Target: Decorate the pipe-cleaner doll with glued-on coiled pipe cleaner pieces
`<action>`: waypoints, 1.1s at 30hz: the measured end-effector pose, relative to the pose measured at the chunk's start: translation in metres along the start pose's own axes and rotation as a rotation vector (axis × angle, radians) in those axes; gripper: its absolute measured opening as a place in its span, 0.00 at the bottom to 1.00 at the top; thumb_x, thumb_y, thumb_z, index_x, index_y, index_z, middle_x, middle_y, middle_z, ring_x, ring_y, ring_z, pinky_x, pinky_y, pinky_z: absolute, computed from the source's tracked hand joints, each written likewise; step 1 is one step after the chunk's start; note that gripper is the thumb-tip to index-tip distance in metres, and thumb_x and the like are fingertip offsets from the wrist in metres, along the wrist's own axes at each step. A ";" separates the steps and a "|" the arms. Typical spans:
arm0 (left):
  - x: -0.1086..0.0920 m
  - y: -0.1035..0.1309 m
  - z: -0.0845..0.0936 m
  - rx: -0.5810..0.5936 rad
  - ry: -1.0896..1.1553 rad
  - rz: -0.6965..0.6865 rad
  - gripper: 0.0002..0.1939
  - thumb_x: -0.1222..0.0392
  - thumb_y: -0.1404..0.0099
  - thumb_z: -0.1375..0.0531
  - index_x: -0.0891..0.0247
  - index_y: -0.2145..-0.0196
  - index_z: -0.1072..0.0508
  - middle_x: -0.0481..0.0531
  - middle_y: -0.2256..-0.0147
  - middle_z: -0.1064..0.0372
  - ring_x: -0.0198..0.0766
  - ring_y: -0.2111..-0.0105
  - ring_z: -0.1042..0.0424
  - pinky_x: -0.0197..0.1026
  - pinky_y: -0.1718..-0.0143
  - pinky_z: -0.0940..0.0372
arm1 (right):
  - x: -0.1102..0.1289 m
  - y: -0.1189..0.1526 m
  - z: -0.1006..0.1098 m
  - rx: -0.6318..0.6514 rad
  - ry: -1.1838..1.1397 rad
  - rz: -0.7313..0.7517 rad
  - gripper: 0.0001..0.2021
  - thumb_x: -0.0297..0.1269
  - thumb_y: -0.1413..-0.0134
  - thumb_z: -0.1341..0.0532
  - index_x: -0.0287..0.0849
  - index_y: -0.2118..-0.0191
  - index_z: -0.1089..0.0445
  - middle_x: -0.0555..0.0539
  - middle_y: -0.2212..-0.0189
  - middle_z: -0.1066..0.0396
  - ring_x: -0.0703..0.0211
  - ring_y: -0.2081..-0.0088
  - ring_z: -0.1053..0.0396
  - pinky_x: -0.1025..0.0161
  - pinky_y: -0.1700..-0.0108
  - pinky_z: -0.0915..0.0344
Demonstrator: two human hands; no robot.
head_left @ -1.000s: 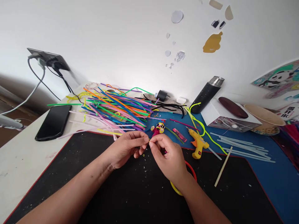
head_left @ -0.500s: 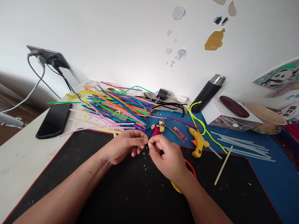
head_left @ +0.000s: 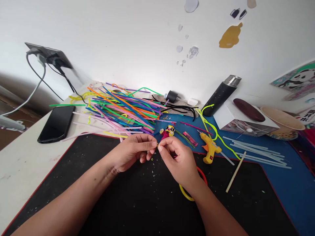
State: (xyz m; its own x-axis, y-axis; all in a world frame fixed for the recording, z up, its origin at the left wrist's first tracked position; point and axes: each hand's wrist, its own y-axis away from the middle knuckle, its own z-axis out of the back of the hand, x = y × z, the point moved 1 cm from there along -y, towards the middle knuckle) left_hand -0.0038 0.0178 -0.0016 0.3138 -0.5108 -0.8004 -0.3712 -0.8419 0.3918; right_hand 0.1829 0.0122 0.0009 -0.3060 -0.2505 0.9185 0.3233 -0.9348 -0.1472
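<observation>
My left hand (head_left: pixel 137 149) and my right hand (head_left: pixel 176 155) meet fingertip to fingertip over the black mat (head_left: pixel 147 203). Both are closed in a pinch on a tiny yellowish piece (head_left: pixel 157 145), mostly hidden by the fingers, so its kind is unclear. Just beyond them lies a small doll-like figure (head_left: pixel 168 130) with a magenta body and a colourful head; its lower part is covered by my right hand. A small yellow ring (head_left: pixel 152 159) and pale scraps lie on the mat below my fingers. Under my right wrist is a red and yellow ring (head_left: pixel 185 193).
Colourful pipe cleaners (head_left: pixel 128 111) are heaped at the back left, near a black phone (head_left: pixel 57 124). To the right are a yellow glue gun (head_left: pixel 209 147), clear glue sticks (head_left: pixel 261 152), a pale stick (head_left: pixel 235 172), a black thermos (head_left: pixel 222 95) and a white box (head_left: pixel 243 119).
Both hands keep their pinch and have shifted very slightly, with the right hand's fingertips a little higher. The whole view has tilted a bit downward.
</observation>
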 end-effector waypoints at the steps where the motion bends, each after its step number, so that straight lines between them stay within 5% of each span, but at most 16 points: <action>1: 0.001 0.000 -0.001 0.002 0.019 -0.004 0.19 0.50 0.46 0.22 0.67 0.71 0.22 0.48 0.77 0.29 0.29 0.79 0.34 0.29 0.83 0.45 | 0.000 0.000 0.000 0.001 -0.037 -0.025 0.06 0.38 0.32 0.39 0.44 0.62 0.30 0.55 0.78 0.35 0.65 0.78 0.39 0.67 0.75 0.44; 12: 0.002 0.000 -0.003 0.020 0.089 0.021 0.19 0.51 0.46 0.21 0.68 0.71 0.21 0.48 0.77 0.29 0.27 0.80 0.35 0.28 0.83 0.45 | -0.004 0.001 0.000 0.049 -0.276 -0.114 0.10 0.45 0.31 0.36 0.45 0.54 0.29 0.57 0.78 0.36 0.67 0.81 0.40 0.67 0.78 0.44; 21: 0.003 0.001 -0.005 0.024 0.127 0.053 0.19 0.52 0.47 0.21 0.68 0.71 0.22 0.48 0.78 0.30 0.28 0.80 0.35 0.28 0.83 0.47 | -0.002 0.000 0.001 0.040 -0.304 -0.107 0.10 0.46 0.31 0.36 0.44 0.58 0.28 0.57 0.78 0.35 0.67 0.81 0.41 0.68 0.79 0.45; 33: 0.004 0.001 -0.003 0.064 0.064 0.048 0.19 0.51 0.46 0.21 0.68 0.71 0.21 0.49 0.76 0.29 0.28 0.80 0.36 0.30 0.83 0.47 | -0.004 -0.004 0.003 0.169 -0.547 -0.304 0.14 0.49 0.36 0.32 0.43 0.61 0.30 0.60 0.83 0.39 0.70 0.85 0.45 0.71 0.82 0.49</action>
State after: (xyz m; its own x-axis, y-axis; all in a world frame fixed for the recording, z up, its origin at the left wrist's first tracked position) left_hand -0.0007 0.0145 -0.0031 0.3487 -0.5625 -0.7497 -0.4414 -0.8042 0.3981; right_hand 0.1854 0.0174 -0.0010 0.0795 0.2257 0.9709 0.4445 -0.8798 0.1681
